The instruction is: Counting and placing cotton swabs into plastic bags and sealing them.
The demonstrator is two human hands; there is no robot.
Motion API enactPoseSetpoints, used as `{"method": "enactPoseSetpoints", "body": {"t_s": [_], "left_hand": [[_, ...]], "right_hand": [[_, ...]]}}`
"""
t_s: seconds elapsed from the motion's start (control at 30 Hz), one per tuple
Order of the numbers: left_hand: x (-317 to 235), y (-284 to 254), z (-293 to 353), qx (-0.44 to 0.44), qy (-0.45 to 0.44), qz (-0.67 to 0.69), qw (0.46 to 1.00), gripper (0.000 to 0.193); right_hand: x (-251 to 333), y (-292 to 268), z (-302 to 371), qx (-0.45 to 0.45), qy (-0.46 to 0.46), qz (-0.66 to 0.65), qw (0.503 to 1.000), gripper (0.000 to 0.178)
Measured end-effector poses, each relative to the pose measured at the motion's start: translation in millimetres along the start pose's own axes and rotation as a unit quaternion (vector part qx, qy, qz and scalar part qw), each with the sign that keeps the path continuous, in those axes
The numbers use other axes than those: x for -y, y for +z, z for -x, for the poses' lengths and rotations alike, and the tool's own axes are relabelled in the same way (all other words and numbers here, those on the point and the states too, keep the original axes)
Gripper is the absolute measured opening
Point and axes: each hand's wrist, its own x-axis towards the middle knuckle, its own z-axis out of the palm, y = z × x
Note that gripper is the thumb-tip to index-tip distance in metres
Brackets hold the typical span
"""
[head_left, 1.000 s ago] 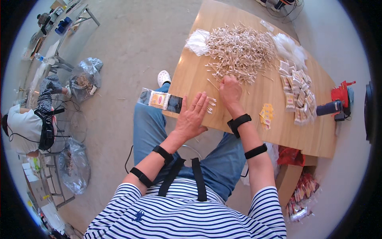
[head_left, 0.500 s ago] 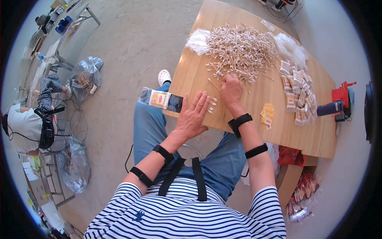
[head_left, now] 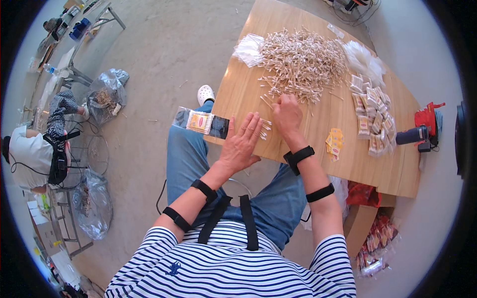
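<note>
My left hand (head_left: 241, 141) lies flat at the table's near edge, fingers stretched out. A few cotton swabs (head_left: 265, 130) stick out from beside and under its fingers. My right hand (head_left: 287, 115) is closed at the near side of a big heap of cotton swabs (head_left: 305, 62); its fingertips are bent down, so what they grip is hidden. One loose swab (head_left: 266, 102) lies just left of them. Left of my left hand, a clear plastic bag (head_left: 181, 118) with a dark part hangs over the edge, holding a row of swabs with a yellow card (head_left: 200, 122).
Empty clear bags (head_left: 249, 50) lie left of the heap. To the right are yellow cards (head_left: 335, 143), filled swab packs (head_left: 370, 107), more plastic bags (head_left: 362, 59) and a dark cylinder (head_left: 411, 135). Another person (head_left: 32, 156) sits far left near bags of swabs (head_left: 104, 102).
My right hand has shifted slightly toward me, and its forearm a little to the left. My left hand stays almost where it was.
</note>
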Motion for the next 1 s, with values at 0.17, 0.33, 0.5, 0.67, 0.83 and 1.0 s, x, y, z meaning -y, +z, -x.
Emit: {"method": "enactPoseSetpoints", "body": {"t_s": [0.17, 0.33, 0.5, 0.67, 0.83, 1.0], "left_hand": [[0, 0, -1, 0.003, 0.001, 0.003, 1.000, 0.119], [0, -1, -1, 0.003, -0.007, 0.000, 1.000, 0.120], [0, -1, -1, 0.006, -0.005, -0.001, 1.000, 0.120], [-1, -1, 0, 0.006, -0.003, 0.006, 1.000, 0.119], [0, 2, 1, -0.014, -0.001, 0.021, 1.000, 0.118], [0, 1, 0, -0.006, -0.003, 0.011, 1.000, 0.118]], "right_hand": [[-4, 10, 2, -0.006, -0.037, -0.009, 0.999, 0.009], [0, 9, 17, 0.037, -0.087, -0.026, 0.995, 0.006], [-5, 4, 14, 0.024, -0.088, -0.058, 0.994, 0.006], [-20, 8, -19, -0.062, 0.002, 0.044, 0.997, 0.006], [-21, 6, -20, 0.012, 0.006, 0.086, 0.996, 0.009], [-34, -1, -30, 0.027, 0.013, -0.017, 0.999, 0.010]]}}
